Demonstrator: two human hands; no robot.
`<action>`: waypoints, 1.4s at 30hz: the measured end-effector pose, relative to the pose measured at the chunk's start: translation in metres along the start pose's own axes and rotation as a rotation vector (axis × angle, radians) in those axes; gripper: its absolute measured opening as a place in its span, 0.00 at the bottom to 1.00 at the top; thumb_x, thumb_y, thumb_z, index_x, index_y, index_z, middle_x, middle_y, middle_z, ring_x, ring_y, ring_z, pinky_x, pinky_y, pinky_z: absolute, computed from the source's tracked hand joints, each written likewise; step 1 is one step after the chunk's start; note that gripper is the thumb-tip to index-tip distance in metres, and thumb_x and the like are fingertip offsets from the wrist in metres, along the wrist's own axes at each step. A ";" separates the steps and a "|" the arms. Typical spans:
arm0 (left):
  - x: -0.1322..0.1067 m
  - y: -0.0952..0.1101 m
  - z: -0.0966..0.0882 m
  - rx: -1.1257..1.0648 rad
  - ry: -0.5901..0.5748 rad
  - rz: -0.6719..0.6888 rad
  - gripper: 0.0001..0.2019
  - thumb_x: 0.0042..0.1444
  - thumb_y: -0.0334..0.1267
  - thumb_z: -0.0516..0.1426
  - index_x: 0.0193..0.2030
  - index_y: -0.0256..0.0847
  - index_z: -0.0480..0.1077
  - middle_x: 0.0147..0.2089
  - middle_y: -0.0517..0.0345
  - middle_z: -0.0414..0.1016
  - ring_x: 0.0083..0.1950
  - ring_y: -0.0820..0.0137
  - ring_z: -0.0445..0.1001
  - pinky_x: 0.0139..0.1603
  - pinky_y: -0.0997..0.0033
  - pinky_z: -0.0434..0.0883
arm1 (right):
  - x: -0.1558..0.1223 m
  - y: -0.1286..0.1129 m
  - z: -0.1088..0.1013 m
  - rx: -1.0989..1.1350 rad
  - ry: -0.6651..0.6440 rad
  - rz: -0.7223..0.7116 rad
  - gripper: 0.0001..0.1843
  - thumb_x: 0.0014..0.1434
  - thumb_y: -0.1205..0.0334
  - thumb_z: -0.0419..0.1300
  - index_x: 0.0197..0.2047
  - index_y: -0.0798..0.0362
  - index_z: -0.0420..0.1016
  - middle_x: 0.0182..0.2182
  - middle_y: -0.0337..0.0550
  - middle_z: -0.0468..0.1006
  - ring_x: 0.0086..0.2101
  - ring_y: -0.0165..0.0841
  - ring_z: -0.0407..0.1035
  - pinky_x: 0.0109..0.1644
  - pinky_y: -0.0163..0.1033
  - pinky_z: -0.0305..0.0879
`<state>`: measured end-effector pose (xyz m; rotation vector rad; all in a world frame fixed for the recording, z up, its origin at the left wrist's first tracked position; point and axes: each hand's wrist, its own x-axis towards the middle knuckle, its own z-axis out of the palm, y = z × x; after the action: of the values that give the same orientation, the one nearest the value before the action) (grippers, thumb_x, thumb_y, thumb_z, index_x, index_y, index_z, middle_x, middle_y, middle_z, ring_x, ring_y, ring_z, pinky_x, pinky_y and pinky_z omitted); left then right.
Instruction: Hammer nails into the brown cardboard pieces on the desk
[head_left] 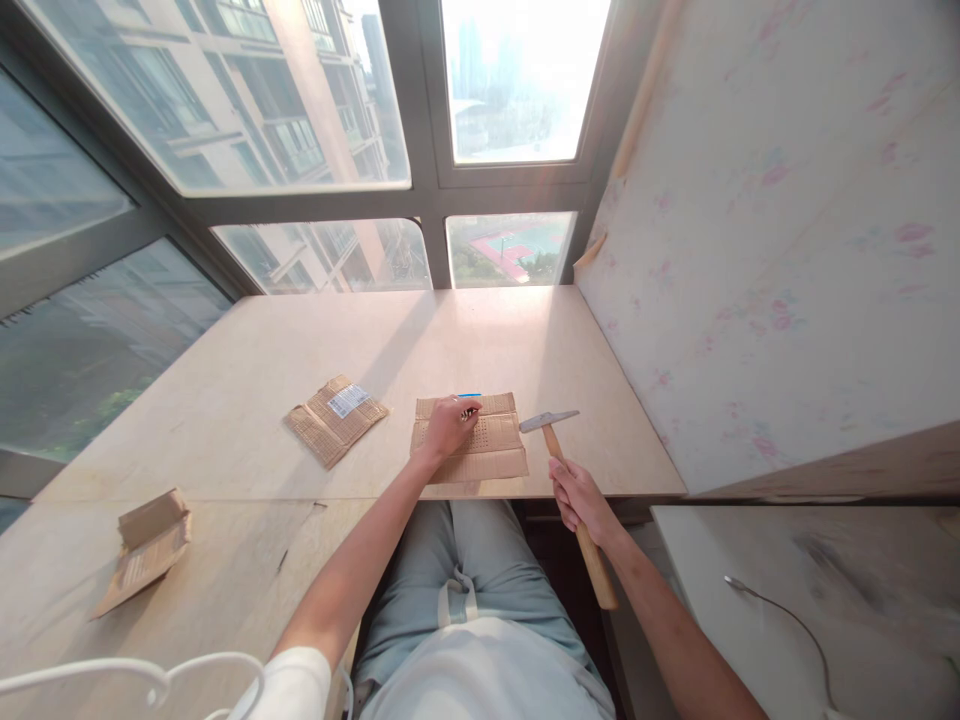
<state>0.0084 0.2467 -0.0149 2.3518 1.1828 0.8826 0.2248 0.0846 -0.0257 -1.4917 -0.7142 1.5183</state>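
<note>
My right hand (579,492) is wrapped around the wooden handle of a hammer (553,420), its metal head raised beside the right edge of a flattened cardboard piece (491,465). My left hand (448,428) rests over that cardboard, fingers pinched together at a small dark thing (469,414) whose kind I cannot make out. Rows of small holes (480,435) mark the cardboard just right of the left hand. A bit of something blue (470,395) shows at the cardboard's far edge, partly hidden by the fingers.
Another folded cardboard piece (322,425) with a white label lies to the left on the wooden tabletop (300,340). Nearer left stands a bent cardboard piece (150,550). White cable (150,668) loops at lower left. A thin cord (787,610) lies on the right surface; a wall (750,250) borders it.
</note>
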 end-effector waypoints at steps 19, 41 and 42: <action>-0.002 -0.001 0.001 -0.057 0.003 -0.011 0.08 0.55 0.26 0.57 0.38 0.41 0.75 0.38 0.56 0.80 0.40 0.67 0.76 0.48 0.64 0.70 | 0.001 0.001 0.000 -0.038 0.001 0.003 0.23 0.55 0.38 0.58 0.32 0.48 0.57 0.13 0.22 0.56 0.07 0.21 0.49 0.06 0.27 0.47; -0.001 -0.007 -0.004 -0.126 -0.051 -0.039 0.13 0.53 0.24 0.55 0.38 0.42 0.77 0.39 0.56 0.80 0.39 0.68 0.76 0.46 0.66 0.72 | -0.008 -0.032 0.010 -0.036 -0.008 -0.079 0.25 0.54 0.36 0.59 0.32 0.50 0.59 0.15 0.24 0.58 0.08 0.19 0.48 0.06 0.27 0.47; -0.001 -0.007 -0.004 -0.130 -0.043 -0.044 0.13 0.52 0.24 0.55 0.38 0.42 0.77 0.39 0.56 0.80 0.39 0.68 0.76 0.45 0.67 0.72 | -0.009 -0.035 0.011 -0.037 -0.010 -0.085 0.25 0.54 0.36 0.59 0.32 0.50 0.59 0.15 0.24 0.58 0.08 0.19 0.48 0.06 0.27 0.47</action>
<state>0.0010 0.2501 -0.0159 2.2223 1.1206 0.8628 0.2193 0.0949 0.0102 -1.4635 -0.8058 1.4559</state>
